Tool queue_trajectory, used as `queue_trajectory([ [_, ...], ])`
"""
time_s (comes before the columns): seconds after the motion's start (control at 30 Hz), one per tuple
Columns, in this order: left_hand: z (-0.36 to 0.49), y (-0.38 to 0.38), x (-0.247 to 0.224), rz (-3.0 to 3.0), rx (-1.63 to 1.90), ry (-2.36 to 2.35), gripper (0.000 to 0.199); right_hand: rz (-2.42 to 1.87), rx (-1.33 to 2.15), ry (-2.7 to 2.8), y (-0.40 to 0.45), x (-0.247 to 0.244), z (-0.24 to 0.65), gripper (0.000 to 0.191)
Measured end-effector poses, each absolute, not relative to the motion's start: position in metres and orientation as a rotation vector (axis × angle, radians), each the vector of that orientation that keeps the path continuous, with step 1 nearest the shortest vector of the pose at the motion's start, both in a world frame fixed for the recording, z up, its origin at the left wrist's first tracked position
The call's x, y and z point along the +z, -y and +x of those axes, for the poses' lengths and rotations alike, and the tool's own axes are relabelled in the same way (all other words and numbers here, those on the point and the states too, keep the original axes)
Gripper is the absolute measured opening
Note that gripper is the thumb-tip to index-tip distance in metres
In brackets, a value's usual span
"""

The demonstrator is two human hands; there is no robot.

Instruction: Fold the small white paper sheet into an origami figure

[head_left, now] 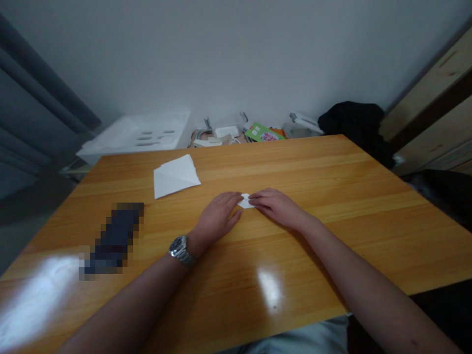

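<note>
A small folded piece of white paper [246, 201] lies on the wooden table between my hands. At its left side, the fingers of my left hand [219, 214] press on its edge, with the thumb stretched out just below. My right hand [277, 206] covers the paper's right side, fingertips close together on it. Only the middle of the paper shows; its two ends are hidden under my fingers. A metal wristwatch [180, 250] is on my left wrist.
A stack of white paper sheets [176, 177] lies on the wooden table [313, 172] at the back left. Nearer on the left is a dark, pixelated object [115, 238]. Behind the table are a white tray [147, 130], a green booklet [263, 132] and black cloth [352, 123].
</note>
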State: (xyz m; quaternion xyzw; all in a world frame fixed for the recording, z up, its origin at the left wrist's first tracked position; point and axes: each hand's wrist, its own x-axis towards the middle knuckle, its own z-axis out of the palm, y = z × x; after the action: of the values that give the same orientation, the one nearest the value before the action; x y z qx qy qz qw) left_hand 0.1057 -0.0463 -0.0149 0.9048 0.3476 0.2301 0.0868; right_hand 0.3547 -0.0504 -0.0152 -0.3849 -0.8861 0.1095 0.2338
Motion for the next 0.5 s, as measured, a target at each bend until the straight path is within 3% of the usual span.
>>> queue_trajectory([
  [0.37, 0.105, 0.044, -0.013, 2.772, 0.541, -1.077, 0.034, -1.072, 0.345, 2.357, 0.052, -0.017, 0.351, 0.028],
  [0.5, 0.106, 0.045, -0.010, 2.798, 0.524, -1.077, 0.032, -1.046, 0.360, 2.358, 0.052, -0.019, 0.347, 0.020],
])
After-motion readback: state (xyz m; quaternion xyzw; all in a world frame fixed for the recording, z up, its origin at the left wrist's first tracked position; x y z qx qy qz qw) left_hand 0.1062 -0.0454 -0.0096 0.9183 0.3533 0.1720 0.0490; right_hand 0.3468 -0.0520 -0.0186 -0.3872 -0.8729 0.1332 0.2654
